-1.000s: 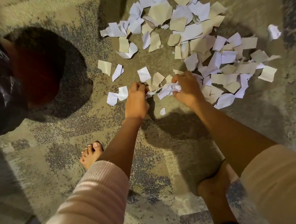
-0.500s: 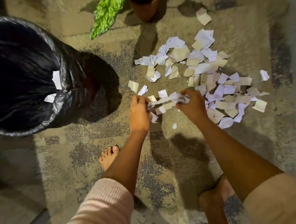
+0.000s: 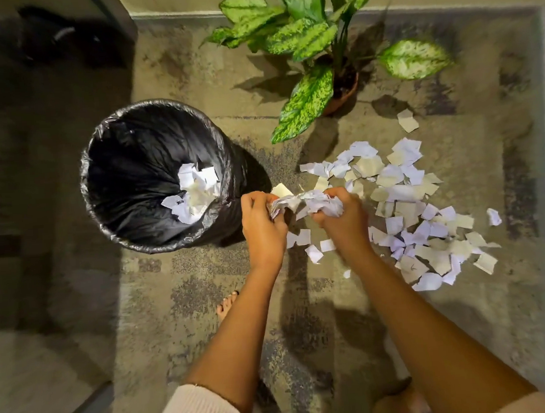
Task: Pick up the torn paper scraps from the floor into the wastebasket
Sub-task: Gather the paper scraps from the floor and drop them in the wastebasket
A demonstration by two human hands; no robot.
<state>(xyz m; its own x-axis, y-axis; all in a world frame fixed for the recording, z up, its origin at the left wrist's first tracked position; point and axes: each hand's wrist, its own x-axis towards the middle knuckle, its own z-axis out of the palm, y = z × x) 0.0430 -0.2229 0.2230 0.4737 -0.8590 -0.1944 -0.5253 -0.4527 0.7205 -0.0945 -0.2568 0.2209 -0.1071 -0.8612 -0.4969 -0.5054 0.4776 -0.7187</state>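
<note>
- Head view: the left hand (image 3: 262, 224) and the right hand (image 3: 340, 216) hold one crumpled bundle of scraps (image 3: 306, 204) between them, fingers curled and pressed onto the paper, just to the right of the wastebasket (image 3: 154, 175).
- To do this step well, I judge the hands should stay squeezed together while carrying the bundle left over the rim, and let go only once fully above the opening; loose edges could shed bits on the way.
- Some scraps already lie at the bottom of the wastebasket; most of the torn paper (image 3: 418, 216) is spread on the rug (image 3: 207, 306) to the right, with a few pieces just below the hands, so much of the task remains.
- The paper is thin, light and ragged-edged, white to cream, some pieces lying flat and some curled; it will crush easily but slip out in flakes.
- The wastebasket is round and lined with a glossy, wrinkled black bag folded over its rim.
- The rug is short-piled and mottled; flat scraps may cling to it, though its texture is hard to judge in this dim light.
- A potted plant (image 3: 312, 44) with broad speckled leaves stands far right of the wastebasket.
</note>
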